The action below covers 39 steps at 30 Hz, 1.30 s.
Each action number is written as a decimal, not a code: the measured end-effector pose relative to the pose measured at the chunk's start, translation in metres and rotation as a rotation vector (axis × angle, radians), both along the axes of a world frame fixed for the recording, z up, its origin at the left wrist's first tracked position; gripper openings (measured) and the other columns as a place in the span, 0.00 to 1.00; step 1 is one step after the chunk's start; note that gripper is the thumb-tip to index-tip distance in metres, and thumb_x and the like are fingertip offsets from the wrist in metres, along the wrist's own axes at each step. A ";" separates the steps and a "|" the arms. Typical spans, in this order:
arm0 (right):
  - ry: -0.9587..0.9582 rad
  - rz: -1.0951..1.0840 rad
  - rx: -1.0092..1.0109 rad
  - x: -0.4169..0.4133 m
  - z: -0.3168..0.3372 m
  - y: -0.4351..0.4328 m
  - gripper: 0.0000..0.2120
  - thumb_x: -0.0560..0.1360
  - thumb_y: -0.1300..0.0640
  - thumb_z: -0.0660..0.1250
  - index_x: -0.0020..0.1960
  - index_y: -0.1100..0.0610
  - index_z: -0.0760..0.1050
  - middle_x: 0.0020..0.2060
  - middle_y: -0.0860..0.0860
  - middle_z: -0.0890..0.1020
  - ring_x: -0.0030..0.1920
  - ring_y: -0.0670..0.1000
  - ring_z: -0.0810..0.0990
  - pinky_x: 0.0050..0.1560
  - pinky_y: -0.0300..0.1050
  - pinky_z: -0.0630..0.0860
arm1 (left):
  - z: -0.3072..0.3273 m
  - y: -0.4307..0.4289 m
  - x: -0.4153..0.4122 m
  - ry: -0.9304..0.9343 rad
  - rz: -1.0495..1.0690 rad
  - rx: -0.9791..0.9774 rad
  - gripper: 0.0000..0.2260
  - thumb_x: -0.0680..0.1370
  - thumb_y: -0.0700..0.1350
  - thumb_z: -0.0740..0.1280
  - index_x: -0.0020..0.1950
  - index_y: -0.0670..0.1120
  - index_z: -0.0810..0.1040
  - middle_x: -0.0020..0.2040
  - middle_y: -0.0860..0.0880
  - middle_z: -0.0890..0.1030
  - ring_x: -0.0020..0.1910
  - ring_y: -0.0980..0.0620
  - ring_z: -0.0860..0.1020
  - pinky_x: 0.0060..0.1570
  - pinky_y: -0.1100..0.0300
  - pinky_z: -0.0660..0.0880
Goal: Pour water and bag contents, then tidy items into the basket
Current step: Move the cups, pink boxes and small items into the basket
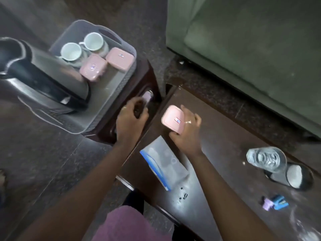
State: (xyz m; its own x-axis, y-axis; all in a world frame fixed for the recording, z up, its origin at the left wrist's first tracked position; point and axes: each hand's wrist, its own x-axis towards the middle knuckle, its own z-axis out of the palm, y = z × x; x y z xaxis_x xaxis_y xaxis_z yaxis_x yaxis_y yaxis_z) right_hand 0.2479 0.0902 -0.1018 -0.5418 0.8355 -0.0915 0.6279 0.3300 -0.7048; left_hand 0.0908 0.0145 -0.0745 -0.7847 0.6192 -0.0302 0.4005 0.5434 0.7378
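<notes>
A pink box [172,119] is clasped by the right hand [185,134], seemingly bound for the basket [111,94]; a small blurred object [146,97] is pinched in the left hand's [130,120] fingers [139,103].

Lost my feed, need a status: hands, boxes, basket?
Right hand shut on third pink box over the table. Left hand shut on blurred small item. Basket holds kettle, cups, two pink boxes. Nothing blocking.
</notes>
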 end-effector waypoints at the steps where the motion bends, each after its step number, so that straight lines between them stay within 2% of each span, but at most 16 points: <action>1: -0.027 0.039 0.025 -0.024 0.007 0.009 0.38 0.60 0.57 0.67 0.70 0.54 0.62 0.66 0.51 0.71 0.63 0.58 0.66 0.65 0.52 0.59 | 0.006 0.003 -0.020 0.014 0.058 0.012 0.15 0.73 0.43 0.68 0.59 0.48 0.76 0.52 0.45 0.83 0.50 0.45 0.81 0.52 0.56 0.73; 4: -0.024 0.116 0.106 -0.085 0.028 0.032 0.37 0.61 0.57 0.68 0.70 0.49 0.62 0.66 0.47 0.70 0.60 0.58 0.66 0.60 0.54 0.64 | 0.017 0.012 -0.066 0.041 0.175 -0.048 0.19 0.75 0.40 0.65 0.66 0.44 0.72 0.56 0.39 0.81 0.55 0.40 0.78 0.56 0.51 0.70; 8: 0.115 0.228 0.204 -0.159 0.045 0.051 0.32 0.65 0.66 0.67 0.68 0.58 0.65 0.64 0.55 0.73 0.61 0.51 0.66 0.63 0.47 0.61 | 0.013 0.016 -0.113 -0.057 0.201 -0.116 0.16 0.75 0.38 0.62 0.63 0.40 0.72 0.54 0.35 0.78 0.54 0.37 0.75 0.54 0.51 0.69; 10: 0.108 0.262 0.224 -0.188 0.047 0.057 0.31 0.67 0.67 0.67 0.69 0.57 0.64 0.66 0.54 0.71 0.63 0.55 0.69 0.62 0.46 0.61 | 0.007 0.019 -0.126 -0.138 0.181 -0.167 0.19 0.75 0.36 0.61 0.66 0.42 0.70 0.56 0.36 0.77 0.56 0.38 0.75 0.56 0.51 0.71; 12: 0.058 0.302 0.203 -0.213 0.045 0.061 0.33 0.67 0.67 0.69 0.70 0.55 0.63 0.68 0.53 0.68 0.63 0.58 0.70 0.62 0.48 0.63 | -0.001 0.021 -0.134 -0.198 0.163 -0.271 0.25 0.75 0.36 0.60 0.71 0.50 0.65 0.59 0.36 0.75 0.58 0.38 0.74 0.60 0.50 0.71; 15: -0.073 0.428 0.165 -0.238 0.045 0.064 0.38 0.65 0.67 0.71 0.71 0.52 0.62 0.70 0.53 0.65 0.64 0.60 0.68 0.61 0.55 0.71 | -0.011 0.021 -0.136 -0.215 0.053 -0.448 0.24 0.76 0.39 0.59 0.71 0.53 0.65 0.62 0.36 0.74 0.62 0.36 0.71 0.62 0.48 0.70; 17: -0.208 0.535 0.164 -0.250 0.042 0.062 0.38 0.68 0.69 0.68 0.72 0.47 0.60 0.70 0.54 0.61 0.63 0.63 0.66 0.56 0.57 0.75 | -0.015 0.020 -0.139 -0.237 0.005 -0.521 0.21 0.77 0.41 0.59 0.70 0.50 0.66 0.64 0.35 0.72 0.64 0.36 0.69 0.62 0.47 0.68; 19: -0.310 0.625 0.202 -0.258 0.039 0.059 0.37 0.70 0.70 0.63 0.72 0.44 0.60 0.70 0.57 0.59 0.62 0.64 0.66 0.57 0.58 0.73 | -0.016 0.021 -0.145 -0.252 -0.009 -0.568 0.19 0.78 0.42 0.59 0.70 0.45 0.65 0.65 0.34 0.70 0.65 0.35 0.67 0.63 0.47 0.67; 23: -0.466 0.696 0.257 -0.272 0.034 0.054 0.31 0.74 0.68 0.58 0.71 0.44 0.60 0.68 0.59 0.61 0.62 0.65 0.66 0.58 0.60 0.70 | -0.017 0.024 -0.152 -0.225 -0.074 -0.730 0.19 0.79 0.43 0.60 0.69 0.39 0.64 0.68 0.36 0.68 0.67 0.35 0.65 0.67 0.46 0.66; 27: -0.567 0.722 0.283 -0.281 0.030 0.049 0.27 0.74 0.66 0.58 0.69 0.46 0.61 0.66 0.59 0.61 0.64 0.63 0.63 0.58 0.59 0.70 | -0.012 0.027 -0.150 -0.150 -0.117 -0.903 0.14 0.81 0.41 0.58 0.65 0.37 0.70 0.65 0.37 0.73 0.68 0.38 0.66 0.67 0.52 0.63; 29: -0.584 0.735 0.289 -0.283 0.028 0.048 0.26 0.74 0.66 0.58 0.69 0.46 0.62 0.67 0.58 0.61 0.65 0.62 0.61 0.58 0.58 0.70 | -0.012 0.026 -0.150 -0.130 -0.136 -0.903 0.13 0.80 0.39 0.57 0.63 0.36 0.72 0.64 0.38 0.74 0.66 0.39 0.70 0.66 0.53 0.64; 34: -0.579 0.816 0.247 -0.281 0.028 0.059 0.30 0.73 0.65 0.63 0.71 0.47 0.61 0.69 0.54 0.63 0.67 0.61 0.61 0.61 0.58 0.66 | -0.002 0.020 -0.147 -0.162 -0.096 -0.805 0.15 0.80 0.40 0.59 0.63 0.34 0.71 0.64 0.33 0.72 0.66 0.35 0.68 0.64 0.48 0.67; 39: -0.631 0.881 0.229 -0.277 0.034 0.064 0.30 0.74 0.59 0.66 0.72 0.44 0.60 0.72 0.51 0.61 0.69 0.61 0.60 0.66 0.60 0.60 | 0.000 0.015 -0.134 -0.010 -0.151 -0.797 0.13 0.77 0.32 0.56 0.57 0.30 0.74 0.58 0.30 0.76 0.61 0.33 0.69 0.59 0.48 0.69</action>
